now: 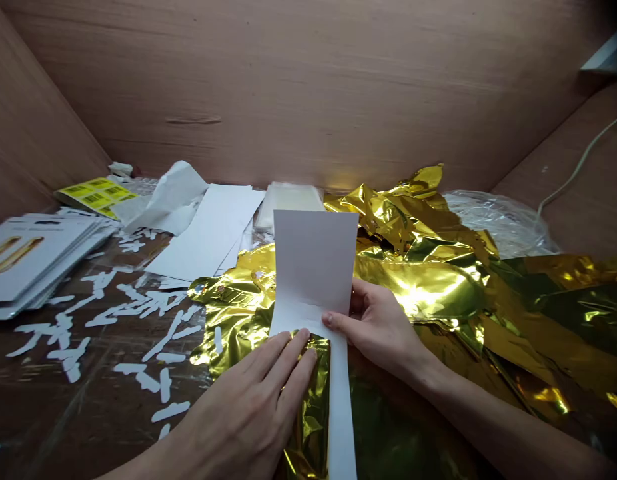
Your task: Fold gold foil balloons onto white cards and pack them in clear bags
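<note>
- Gold foil strip [308, 413] is laid along a white card [313, 267], its near end running out of view at the bottom of the picture.
- Left hand [248, 393] is held open and flat, with the fingers pressed on the strip's upper end and on the card beside it.
- Right hand [373, 327] is closed on the right edge of the card, which is pinched between thumb and fingers just above the strip; the card's upper part is raised and curves away.
- Even pressure from flat fingers is judged best here, as thin foil creases easily; a steady pinch should keep the card from shifting beneath it.
- Crumpled gold foil [418, 287] is heaped under and beyond the right hand, and spreads to the right side of the picture.
- White paper scraps [153, 300] are scattered over the counter [88, 413] to the left.
- White sheets [203, 233] and crumpled white paper [163, 200] are placed farther off, with a stack of printed cards [38, 260] at the left and yellow barcode labels [96, 197] behind it.
- Clear plastic [498, 223] is bunched behind the foil, a white cable [578, 160] is run along the right, and a wooden panel [308, 87] is raised at the back.
</note>
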The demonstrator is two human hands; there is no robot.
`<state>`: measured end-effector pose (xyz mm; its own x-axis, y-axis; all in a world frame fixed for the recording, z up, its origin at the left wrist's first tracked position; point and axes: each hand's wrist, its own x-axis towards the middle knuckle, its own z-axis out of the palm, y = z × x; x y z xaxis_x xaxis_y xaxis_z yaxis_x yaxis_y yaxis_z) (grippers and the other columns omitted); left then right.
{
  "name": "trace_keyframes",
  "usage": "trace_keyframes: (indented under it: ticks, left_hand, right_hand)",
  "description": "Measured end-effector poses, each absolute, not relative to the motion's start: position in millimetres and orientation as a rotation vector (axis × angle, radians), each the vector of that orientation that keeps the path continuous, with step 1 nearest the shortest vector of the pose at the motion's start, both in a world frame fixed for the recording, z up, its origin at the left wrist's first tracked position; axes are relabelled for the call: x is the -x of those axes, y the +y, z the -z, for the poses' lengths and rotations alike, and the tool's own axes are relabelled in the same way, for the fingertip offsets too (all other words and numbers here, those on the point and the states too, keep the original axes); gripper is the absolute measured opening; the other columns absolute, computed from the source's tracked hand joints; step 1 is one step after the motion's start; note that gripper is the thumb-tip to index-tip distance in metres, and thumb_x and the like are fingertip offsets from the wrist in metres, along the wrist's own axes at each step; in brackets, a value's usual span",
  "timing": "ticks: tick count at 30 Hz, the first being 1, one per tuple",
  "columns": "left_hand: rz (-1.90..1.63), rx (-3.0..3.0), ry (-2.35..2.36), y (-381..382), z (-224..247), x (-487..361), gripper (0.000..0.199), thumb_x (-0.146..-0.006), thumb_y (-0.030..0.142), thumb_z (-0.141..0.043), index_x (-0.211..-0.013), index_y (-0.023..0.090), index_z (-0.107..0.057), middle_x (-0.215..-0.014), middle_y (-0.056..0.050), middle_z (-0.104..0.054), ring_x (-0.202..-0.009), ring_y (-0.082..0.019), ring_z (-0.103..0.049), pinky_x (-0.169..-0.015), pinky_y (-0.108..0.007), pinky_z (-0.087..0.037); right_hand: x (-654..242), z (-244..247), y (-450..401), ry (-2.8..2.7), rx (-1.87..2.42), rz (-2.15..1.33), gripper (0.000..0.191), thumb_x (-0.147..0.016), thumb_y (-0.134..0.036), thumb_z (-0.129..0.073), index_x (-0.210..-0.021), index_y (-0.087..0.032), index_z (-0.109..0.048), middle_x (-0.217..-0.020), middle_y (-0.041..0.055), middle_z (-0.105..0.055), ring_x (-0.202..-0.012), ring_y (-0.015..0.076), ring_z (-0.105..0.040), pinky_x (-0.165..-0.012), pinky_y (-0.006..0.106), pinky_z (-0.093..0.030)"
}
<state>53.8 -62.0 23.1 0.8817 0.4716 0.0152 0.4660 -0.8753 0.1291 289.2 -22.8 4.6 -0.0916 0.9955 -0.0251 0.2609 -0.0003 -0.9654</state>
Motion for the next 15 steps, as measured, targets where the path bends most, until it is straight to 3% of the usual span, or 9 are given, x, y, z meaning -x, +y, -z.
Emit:
trace_keyframes:
  ticks: [4,8,15]
  left_hand:
    - [-0.049,-2.854,0.860,-64,-17,-57,0.103,-0.082,0.065,-0.068,-0.160,0.009,-0.031,-0.163,-0.024,-0.034,-0.149,-0.042,-0.034,-0.122,-0.053,-0.032]
    - [-0.132,-2.844,0.833,-64,-17,-56,0.088,-0.084,0.060,-0.069,-0.156,0.017,-0.042,-0.163,-0.020,-0.037,-0.148,-0.041,-0.036,-0.120,-0.055,-0.035]
    - [-0.250,-2.946,0.739,-58,-13,-47,0.083,-0.088,0.063,-0.063,-0.150,0.011,-0.049,-0.159,-0.023,-0.042,-0.147,-0.041,-0.038,-0.119,-0.052,-0.039]
  right_hand:
    - [-288,-6,-23,-1.484,1.298,-1.179,0.025,-0.080,-0.024,-0.076,-0.102,-0.017,-0.068,-0.094,0.0071,-0.076,-0.088,0.0240,-0.073,-0.079,0.039,-0.062]
    - [-288,-6,-22,-1.523,1.285,-1.169,0.026,-0.081,-0.021,-0.074,-0.106,-0.017,-0.068,-0.099,0.0071,-0.076,-0.091,0.0237,-0.073,-0.080,0.039,-0.061]
    - [-289,-5,-24,-1.571,1.320,-1.092,0.025,-0.082,-0.018,-0.072,-0.107,-0.017,-0.068,-0.097,0.0063,-0.075,-0.088,0.0227,-0.073,-0.077,0.038,-0.061]
